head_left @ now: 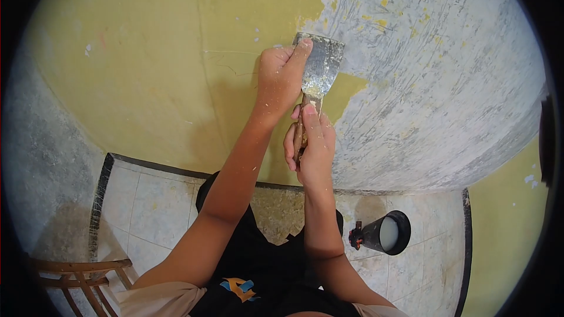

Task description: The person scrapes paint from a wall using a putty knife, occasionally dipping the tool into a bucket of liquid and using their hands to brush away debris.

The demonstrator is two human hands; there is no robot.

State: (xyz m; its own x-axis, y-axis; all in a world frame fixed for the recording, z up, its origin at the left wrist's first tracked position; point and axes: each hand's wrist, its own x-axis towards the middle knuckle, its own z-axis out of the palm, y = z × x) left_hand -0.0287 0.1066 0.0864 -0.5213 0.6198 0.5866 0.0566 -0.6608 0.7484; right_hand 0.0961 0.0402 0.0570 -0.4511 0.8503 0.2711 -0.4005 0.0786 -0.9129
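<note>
A paint scraper (324, 61) with a broad, scuffed metal blade is held up before the wall, blade upward. My right hand (318, 144) is closed round its wooden handle, thumb along the front. At the blade's left edge, my left hand (277, 79) is closed with its thumb pressed on the metal near the top corner; its fingertips are hidden. Yellow paint (247, 17) covers the wall on the left, while the right side is bare, scratched grey-white plaster (423, 82). Small flakes stick to the blade, the handle and both hands.
A dark bucket (401, 229) of cloudy liquid stands on the tiled floor (155, 196) at lower right. At lower left is part of a wooden chair (82, 267). Scraped debris (279, 214) lies at the wall's foot between my legs. Black trim edges the floor.
</note>
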